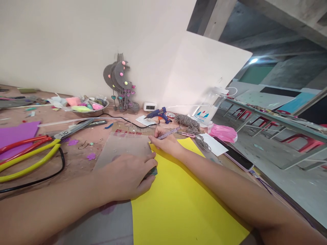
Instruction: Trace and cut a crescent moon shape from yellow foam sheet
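Note:
A large yellow sheet (184, 200) lies on a greyish mat (102, 153). My left hand (130, 175) is closed on a small dark green object (152, 171) at the sheet's left edge; most of that object is hidden under the fingers. My right hand (166, 143) rests at the sheet's far left corner, its fingers closed round a light purple pen (168, 133). The pen's tip is hard to make out near the corner.
Red and yellow handled scissors (48, 153), purple sheet (20, 136) and a bowl of clay (94, 105) are left. Beyond my hands are a blue glue gun (159, 115), clock (150, 107) and grey yarn (187, 122). A phone (235, 154) and plastic bottle (211, 105) stand right.

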### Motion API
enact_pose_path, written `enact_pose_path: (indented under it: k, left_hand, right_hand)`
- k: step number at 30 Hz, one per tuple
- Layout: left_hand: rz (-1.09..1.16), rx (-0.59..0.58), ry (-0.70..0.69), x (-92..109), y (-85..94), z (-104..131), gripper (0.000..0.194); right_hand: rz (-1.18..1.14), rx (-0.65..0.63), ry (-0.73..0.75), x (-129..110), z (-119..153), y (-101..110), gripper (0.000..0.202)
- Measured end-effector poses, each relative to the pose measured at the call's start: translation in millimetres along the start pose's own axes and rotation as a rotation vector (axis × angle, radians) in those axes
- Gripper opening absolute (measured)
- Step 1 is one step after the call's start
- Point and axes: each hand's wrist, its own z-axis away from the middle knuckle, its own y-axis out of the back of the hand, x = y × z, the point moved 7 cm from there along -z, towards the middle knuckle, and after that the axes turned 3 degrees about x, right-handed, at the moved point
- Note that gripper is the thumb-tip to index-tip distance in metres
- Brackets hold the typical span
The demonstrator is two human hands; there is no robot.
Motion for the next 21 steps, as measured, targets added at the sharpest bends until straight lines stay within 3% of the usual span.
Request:
enact_pose_path:
  k: [21]
  left_hand:
    - [-0.012, -0.028, 0.009, 0.3, -0.1, 0.6, 0.034]
  right_hand:
    - [0.05, -0.02, 0.032, 3.6, -1.3, -1.4, 0.028]
